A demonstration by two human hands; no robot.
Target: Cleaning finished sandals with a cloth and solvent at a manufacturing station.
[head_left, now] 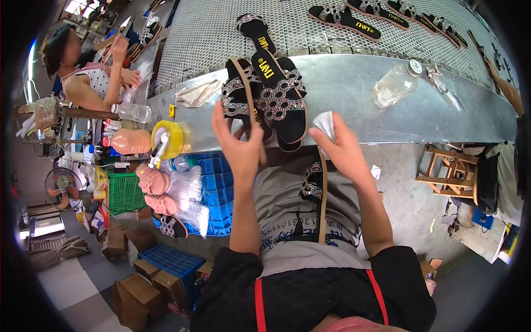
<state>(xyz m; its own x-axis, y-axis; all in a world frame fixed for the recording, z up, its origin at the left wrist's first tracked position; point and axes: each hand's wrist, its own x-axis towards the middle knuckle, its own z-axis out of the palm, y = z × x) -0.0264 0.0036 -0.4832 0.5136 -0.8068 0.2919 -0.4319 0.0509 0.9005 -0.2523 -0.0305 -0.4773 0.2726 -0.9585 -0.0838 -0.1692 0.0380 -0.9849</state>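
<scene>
My left hand [239,138] is closed around a black sandal [237,91] with sparkling straps, tipped on its side so its tan sole edge shows. Against it lies a small pile of similar sandals [282,102] at the bench's near edge. Just right of that pile, my right hand [340,145] pinches a folded white cloth [324,125], held apart from the shoes. Another sandal [313,185] rests edge-on in my lap, over the grey apron. Beyond the pile, a single sandal [257,36] lies at the mesh conveyor's near side.
A clear jar [395,86] stands on the metal bench [343,72], right of the pile; a crumpled cloth [199,93] lies left. More sandals [359,25] line the mesh conveyor [298,41]. Bottles, a yellow tape roll [168,139] and a blue crate [213,193] crowd the left. A co-worker [91,83] sits far left.
</scene>
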